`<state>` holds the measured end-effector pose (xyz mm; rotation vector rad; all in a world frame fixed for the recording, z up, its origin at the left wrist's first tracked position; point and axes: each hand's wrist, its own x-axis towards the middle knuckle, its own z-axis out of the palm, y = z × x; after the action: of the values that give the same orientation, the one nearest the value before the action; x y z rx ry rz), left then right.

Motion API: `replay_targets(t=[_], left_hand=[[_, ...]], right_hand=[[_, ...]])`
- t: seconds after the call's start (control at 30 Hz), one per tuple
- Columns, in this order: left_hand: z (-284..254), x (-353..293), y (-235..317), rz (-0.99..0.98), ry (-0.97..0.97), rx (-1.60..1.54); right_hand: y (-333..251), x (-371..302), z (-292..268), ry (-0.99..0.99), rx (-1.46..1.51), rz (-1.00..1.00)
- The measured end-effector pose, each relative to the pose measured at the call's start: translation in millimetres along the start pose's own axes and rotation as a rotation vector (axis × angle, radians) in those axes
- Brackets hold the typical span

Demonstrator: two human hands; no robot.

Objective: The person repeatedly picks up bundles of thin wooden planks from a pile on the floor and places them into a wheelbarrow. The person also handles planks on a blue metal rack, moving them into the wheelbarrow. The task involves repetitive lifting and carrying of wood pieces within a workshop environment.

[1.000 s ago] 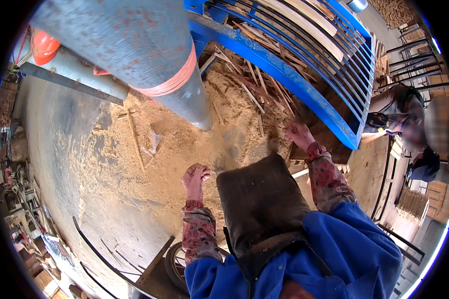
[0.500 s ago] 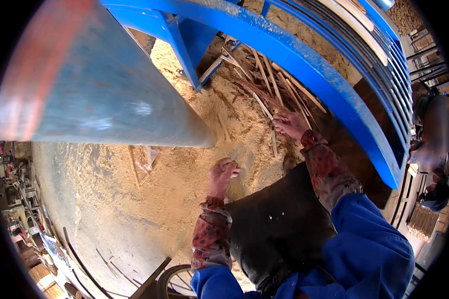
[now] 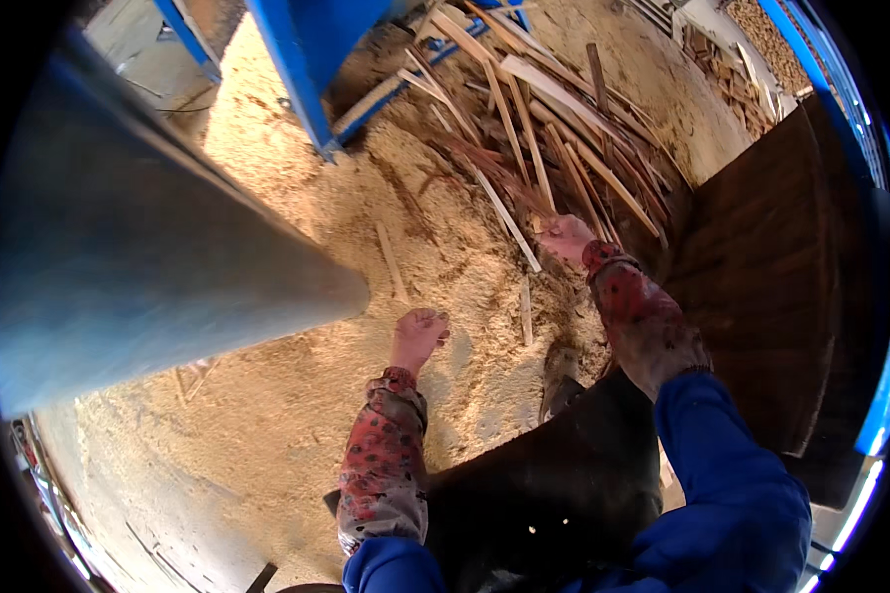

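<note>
A wide grey pipe (image 3: 158, 267) fills the left of the frame, slanting from the upper left down to its end near the middle; 0.5 s ago it sat higher and showed a reddish band, and now it reads plain grey and larger. Beneath it spreads the sawdust heap (image 3: 297, 415), pale and loose, running from the lower left up to the top centre.

Just right of the pipe's end, the left hand (image 3: 418, 334) hangs low over the sawdust with its fingers curled loosely together and the knuckles up; whether it touches the dust or holds anything, I cannot tell. It sits in much the same place as before, though the view has swung closer to the ground. A patterned red sleeve (image 3: 386, 455) covers the forearm below it.

At the top centre a blue steel frame leg (image 3: 302, 79) stands in the sawdust. Right of it lies the pile of thin wooden offcut strips (image 3: 534, 128), crossed and fanned toward the upper right. The right hand (image 3: 567, 237) has come down to the near edge of that pile, fingers bent and pressed together on the strips; a firm grasp cannot be made out. One loose strip (image 3: 507, 219) lies just left of it. A dark leather apron (image 3: 554, 494) fills the lower centre.
</note>
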<state>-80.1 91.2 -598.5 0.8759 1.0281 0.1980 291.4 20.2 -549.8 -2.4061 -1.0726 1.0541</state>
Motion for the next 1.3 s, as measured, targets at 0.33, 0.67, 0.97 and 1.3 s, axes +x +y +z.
replay_targets(t=[0.33, 0.67, 0.97, 1.3], left_hand=[[28.8, 91.1, -44.5, -0.040, -0.046, 0.111], [64.2, 152.0, -63.4, 0.011, -0.116, 0.111], [80.0, 176.8, -70.0, -0.021, -0.078, 0.155], [84.8, 205.0, -77.5, 0.027, -0.034, 0.159]], right_hand=[[112.6, 56.7, -38.3, 0.248, -0.346, 0.099], [203.2, 125.4, -135.6, 0.441, -0.743, 0.202], [201.5, 128.6, -110.3, 0.339, -0.571, 0.121], [143.5, 34.3, -45.9, 0.447, -0.136, -0.186]])
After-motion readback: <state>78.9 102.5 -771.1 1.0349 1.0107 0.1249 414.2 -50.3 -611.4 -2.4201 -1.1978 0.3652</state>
